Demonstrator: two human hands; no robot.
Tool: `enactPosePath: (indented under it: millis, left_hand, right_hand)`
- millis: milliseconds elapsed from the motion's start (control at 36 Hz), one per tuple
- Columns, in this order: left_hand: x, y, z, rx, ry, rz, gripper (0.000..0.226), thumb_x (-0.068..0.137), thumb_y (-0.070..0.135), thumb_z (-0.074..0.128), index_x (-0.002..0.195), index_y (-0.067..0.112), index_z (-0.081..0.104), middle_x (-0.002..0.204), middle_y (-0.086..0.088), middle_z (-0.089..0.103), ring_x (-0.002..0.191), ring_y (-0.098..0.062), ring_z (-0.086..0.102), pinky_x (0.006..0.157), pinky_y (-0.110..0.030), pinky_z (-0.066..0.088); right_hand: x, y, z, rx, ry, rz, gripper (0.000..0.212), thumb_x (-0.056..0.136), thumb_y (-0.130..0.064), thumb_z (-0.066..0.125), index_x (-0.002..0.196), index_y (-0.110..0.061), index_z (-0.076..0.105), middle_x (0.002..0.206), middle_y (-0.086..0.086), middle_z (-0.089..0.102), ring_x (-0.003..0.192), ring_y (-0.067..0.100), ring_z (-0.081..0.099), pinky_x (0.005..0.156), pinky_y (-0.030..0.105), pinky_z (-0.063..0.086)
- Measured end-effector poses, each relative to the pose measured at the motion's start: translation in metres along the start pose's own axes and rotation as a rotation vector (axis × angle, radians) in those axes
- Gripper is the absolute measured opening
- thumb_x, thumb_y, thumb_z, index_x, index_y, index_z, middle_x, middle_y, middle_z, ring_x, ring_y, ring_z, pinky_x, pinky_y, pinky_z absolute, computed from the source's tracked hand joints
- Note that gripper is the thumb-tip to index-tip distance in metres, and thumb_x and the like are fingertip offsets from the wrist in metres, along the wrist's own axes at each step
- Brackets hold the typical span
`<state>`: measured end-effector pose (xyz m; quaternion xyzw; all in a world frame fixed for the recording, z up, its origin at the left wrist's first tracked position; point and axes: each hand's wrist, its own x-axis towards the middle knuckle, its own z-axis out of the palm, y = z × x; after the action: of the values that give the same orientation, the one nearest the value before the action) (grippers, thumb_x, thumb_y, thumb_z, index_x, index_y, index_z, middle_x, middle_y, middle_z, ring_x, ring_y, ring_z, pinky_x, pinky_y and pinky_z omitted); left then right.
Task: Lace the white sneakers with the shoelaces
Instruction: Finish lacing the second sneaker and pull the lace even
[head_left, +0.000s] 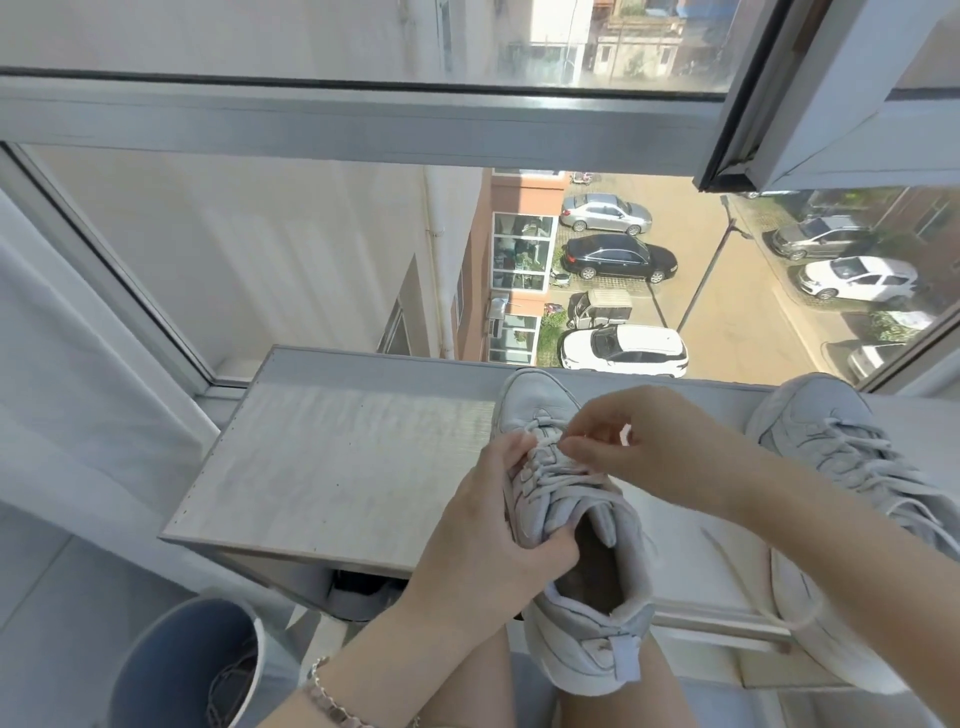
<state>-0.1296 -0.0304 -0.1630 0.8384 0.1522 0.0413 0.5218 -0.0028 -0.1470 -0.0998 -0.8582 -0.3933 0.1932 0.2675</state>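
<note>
A white sneaker (576, 613) lies in front of me with its toe pointing toward the window and its heel over my lap. My left hand (488, 525) grips its left side near the tongue, thumb inside the opening. My right hand (639, 441) pinches the white shoelace (550, 470) over the upper eyelets. The lace crosses several eyelets. A second white sneaker (831, 457) with its laces in lies on the right, partly behind my right forearm.
The shoes rest on a pale wooden shelf top (337, 457) against a large window. A round blue-grey bin (192, 665) stands on the floor at lower left. A white curtain (78, 415) hangs at left. Parked cars show far below outside.
</note>
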Motion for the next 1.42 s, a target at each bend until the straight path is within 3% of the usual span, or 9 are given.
enactPosePath:
  millis: [194, 361, 528, 611, 833, 917, 1111, 1250, 1417]
  left_hand:
    - [0.000, -0.001, 0.000, 0.011, -0.008, -0.006, 0.071, 0.065, 0.045, 0.058, 0.126, 0.052, 0.023, 0.125, 0.035, 0.036, 0.122, 0.015, 0.035, 0.101, -0.016, 0.036]
    - [0.000, -0.001, 0.003, 0.018, 0.002, -0.008, 0.072, 0.065, 0.045, 0.058, 0.128, 0.051, 0.024, 0.119, 0.037, 0.034, 0.121, 0.012, 0.037, 0.101, -0.018, 0.038]
    - [0.001, -0.001, 0.003, 0.024, 0.004, -0.005, 0.078, 0.062, 0.044, 0.058, 0.134, 0.043, 0.026, 0.121, 0.037, 0.035, 0.121, 0.011, 0.037, 0.102, -0.020, 0.038]
    - [0.001, 0.001, 0.002, 0.031, -0.005, -0.015, 0.078, 0.062, 0.045, 0.057, 0.134, 0.044, 0.025, 0.123, 0.033, 0.035, 0.121, 0.009, 0.038, 0.101, -0.022, 0.039]
    - [0.001, 0.002, 0.001, 0.086, -0.026, -0.025, 0.081, 0.066, 0.045, 0.063, 0.137, 0.042, 0.023, 0.133, 0.026, 0.038, 0.119, 0.004, 0.039, 0.100, -0.019, 0.036]
    - [0.001, 0.002, 0.001, 0.098, -0.023, -0.020, 0.078, 0.073, 0.036, 0.069, 0.137, 0.040, 0.024, 0.134, 0.023, 0.039, 0.120, 0.002, 0.040, 0.100, -0.020, 0.036]
    - [0.002, 0.006, 0.003, 0.114, 0.045, 0.017, 0.074, 0.074, 0.044, 0.069, 0.136, 0.035, 0.030, 0.127, 0.022, 0.042, 0.119, 0.003, 0.041, 0.097, -0.018, 0.037]
    - [0.002, 0.008, 0.005, 0.119, 0.050, 0.019, 0.078, 0.067, 0.054, 0.063, 0.135, 0.036, 0.030, 0.128, 0.021, 0.044, 0.118, 0.001, 0.043, 0.097, -0.022, 0.040]
    - [0.003, 0.010, 0.002, 0.137, 0.025, 0.016, 0.076, 0.074, 0.047, 0.068, 0.136, 0.037, 0.027, 0.132, 0.023, 0.041, 0.121, 0.002, 0.041, 0.100, -0.021, 0.038]
  right_hand:
    - [0.011, -0.006, -0.005, -0.200, -0.198, -0.062, 0.008, 0.088, -0.032, 0.061, 0.080, -0.030, 0.062, 0.075, -0.012, 0.053, 0.067, 0.002, 0.049, 0.067, 0.014, 0.040]
    - [0.000, 0.001, 0.008, -0.249, -0.217, -0.128, 0.013, 0.097, -0.027, 0.041, 0.086, -0.023, 0.047, 0.089, -0.014, 0.043, 0.080, -0.002, 0.042, 0.074, 0.011, 0.029]
    - [0.000, 0.001, 0.013, 0.023, -0.078, 0.012, 0.018, 0.093, -0.023, 0.050, 0.076, -0.021, 0.055, 0.065, -0.011, 0.052, 0.059, 0.000, 0.043, 0.060, 0.014, 0.035]
    - [0.007, -0.003, 0.013, 0.046, -0.052, 0.119, 0.019, 0.090, -0.029, 0.057, 0.080, -0.019, 0.069, 0.071, -0.004, 0.066, 0.060, 0.004, 0.050, 0.064, 0.021, 0.043]
    - [0.026, -0.028, -0.005, -0.239, -0.315, 0.210, 0.023, 0.088, -0.035, 0.060, 0.094, -0.017, 0.074, 0.082, 0.002, 0.069, 0.060, 0.008, 0.048, 0.049, 0.012, 0.035]
    - [0.029, -0.029, -0.008, -0.245, -0.363, 0.221, 0.023, 0.087, -0.036, 0.061, 0.096, -0.019, 0.074, 0.094, 0.002, 0.072, 0.072, 0.011, 0.053, 0.059, 0.017, 0.041]
    - [0.013, -0.015, 0.002, -0.052, -0.238, 0.166, 0.017, 0.089, -0.033, 0.059, 0.086, -0.021, 0.072, 0.088, 0.002, 0.070, 0.080, 0.020, 0.062, 0.074, 0.028, 0.048]
    - [-0.002, 0.000, 0.010, 0.146, -0.132, 0.109, 0.020, 0.093, -0.025, 0.052, 0.075, -0.027, 0.059, 0.074, -0.012, 0.054, 0.062, -0.009, 0.048, 0.065, 0.007, 0.037]
    - [-0.013, 0.017, 0.026, 0.585, -0.002, 0.159, 0.029, 0.093, -0.024, 0.055, 0.065, -0.018, 0.058, 0.062, -0.011, 0.050, 0.063, 0.007, 0.045, 0.066, 0.020, 0.035]
